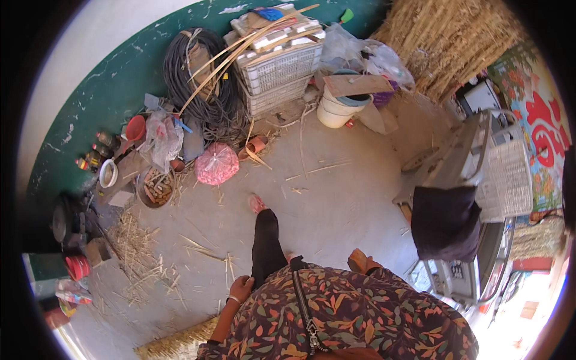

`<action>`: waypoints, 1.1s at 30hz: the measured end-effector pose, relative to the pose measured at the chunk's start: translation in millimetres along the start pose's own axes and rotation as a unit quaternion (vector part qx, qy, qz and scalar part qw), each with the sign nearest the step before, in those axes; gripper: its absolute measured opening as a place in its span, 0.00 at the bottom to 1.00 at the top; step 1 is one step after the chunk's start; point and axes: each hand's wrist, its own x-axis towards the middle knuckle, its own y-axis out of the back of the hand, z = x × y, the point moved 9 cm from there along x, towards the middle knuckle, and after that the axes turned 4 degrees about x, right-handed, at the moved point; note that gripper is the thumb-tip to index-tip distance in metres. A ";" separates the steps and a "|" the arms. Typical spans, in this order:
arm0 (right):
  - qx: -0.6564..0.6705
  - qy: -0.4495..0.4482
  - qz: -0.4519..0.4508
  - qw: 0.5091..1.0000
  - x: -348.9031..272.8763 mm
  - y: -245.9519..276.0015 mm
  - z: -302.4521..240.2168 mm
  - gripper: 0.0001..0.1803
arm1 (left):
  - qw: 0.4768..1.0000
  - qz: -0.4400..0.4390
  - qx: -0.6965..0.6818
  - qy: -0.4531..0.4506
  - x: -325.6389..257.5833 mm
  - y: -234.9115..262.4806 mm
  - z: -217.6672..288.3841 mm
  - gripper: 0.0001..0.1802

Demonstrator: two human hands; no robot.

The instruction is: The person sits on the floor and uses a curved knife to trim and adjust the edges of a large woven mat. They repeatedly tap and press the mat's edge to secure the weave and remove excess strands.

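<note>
My left hand (241, 288) hangs beside my black trouser leg (266, 240), its fingers loosely curled with nothing visible in them. A pale band circles that wrist. To the right of my body, my right hand (373, 266) is closed around a small brown piece (358, 261), perhaps wood; its exact kind is unclear. Both hands are low, close to my leaf-patterned jacket (360, 306). One foot in a pinkish shoe (257, 203) is stretched forward on the grey floor (318, 207).
Ahead are a bag of pink pieces (217, 164), a metal bowl (157, 195), coiled black hose (198, 78), stacked white crates (282, 75) and a white bucket (337, 111). Straw (135, 240) litters the left floor. A three-wheeled vehicle (462, 162) with dark cloth (445, 222) stands right.
</note>
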 end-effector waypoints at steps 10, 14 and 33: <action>-0.155 0.091 -0.010 0.984 87.4 203.2 -252.3 0.37 | 0.973 -0.058 0.154 0.163 170.2 36.1 116.8 0.52; -0.132 0.165 0.056 0.976 118.3 248.6 -355.4 0.33 | 0.954 -0.120 0.096 0.257 197.0 64.5 128.3 0.55; -0.326 0.374 0.003 0.868 330.5 227.6 -678.8 0.28 | 0.885 -0.078 -0.027 0.459 311.7 10.8 201.3 0.72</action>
